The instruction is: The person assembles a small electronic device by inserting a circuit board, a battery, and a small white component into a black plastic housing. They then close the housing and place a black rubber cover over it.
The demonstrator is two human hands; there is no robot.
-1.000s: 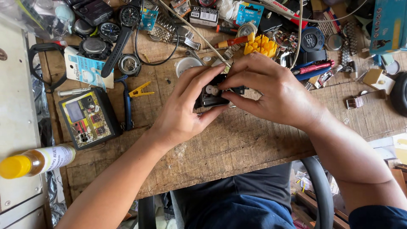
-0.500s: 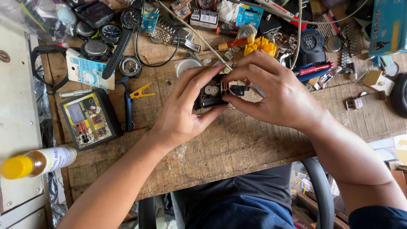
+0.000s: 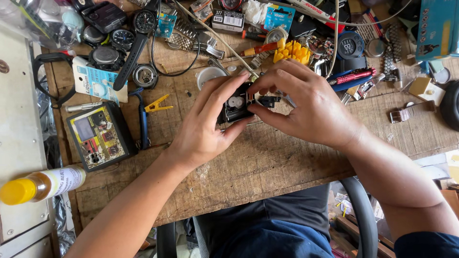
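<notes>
Far left we see a yellow-capped bottle (image 3: 36, 185) lying flat, then a small yellow-faced tester (image 3: 99, 136) and blue-handled pliers (image 3: 142, 122) on the wooden tabletop (image 3: 267, 167). Mid-frame, our left hand (image 3: 203, 129) cups a black clock movement (image 3: 237, 106) held just above the tabletop; our right hand (image 3: 306, 107) pinches its right edge, thumb underneath. Red pen (image 3: 356, 76) sits further right.

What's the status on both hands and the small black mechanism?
Left hand grips small black clock mechanism with white gears. Right hand pinches its right edge. Held just above worn wooden bench. Nothing between the hands; white round cap close behind.
</notes>
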